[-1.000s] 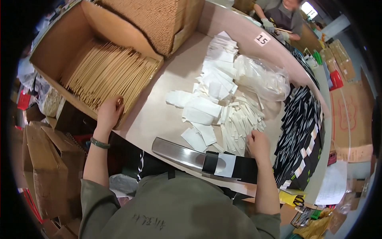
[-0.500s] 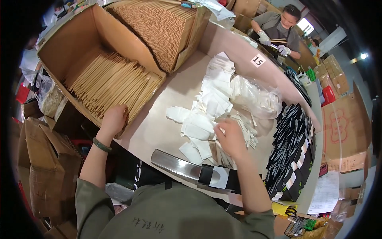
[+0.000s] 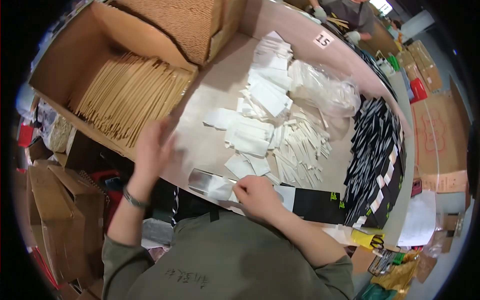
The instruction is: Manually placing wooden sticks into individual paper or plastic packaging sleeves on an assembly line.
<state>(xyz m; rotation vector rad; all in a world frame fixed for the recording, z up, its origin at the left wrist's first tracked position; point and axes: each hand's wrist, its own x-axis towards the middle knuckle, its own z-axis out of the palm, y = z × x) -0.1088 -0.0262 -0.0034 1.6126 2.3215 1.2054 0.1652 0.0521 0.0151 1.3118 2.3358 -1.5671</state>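
Observation:
My left hand (image 3: 156,147), smeared by motion, is at the near right corner of an open cardboard box (image 3: 62,107) of thin wooden sticks (image 3: 122,97). What it holds, if anything, cannot be made out. My right hand (image 3: 257,196) is closed at the table's near edge, gripping a small white packet (image 3: 219,189) over a shiny metal trough (image 3: 199,181). Right of that hand lies a flat black paper sleeve (image 3: 317,204). Flat white packets (image 3: 250,135) spread across the table beyond it, beside a pile of narrow white strips (image 3: 300,150).
A second carton (image 3: 175,22) packed with sticks stands at the back. A clear plastic bag (image 3: 325,90) rests beyond the strips. Many black sleeves (image 3: 375,160) are stacked along the right side. Across the partition (image 3: 295,27), a gloved person holds sticks.
My right hand has come from the white pile down to the trough, now with a packet. My left hand has drawn slightly right at the box corner. The view has shifted.

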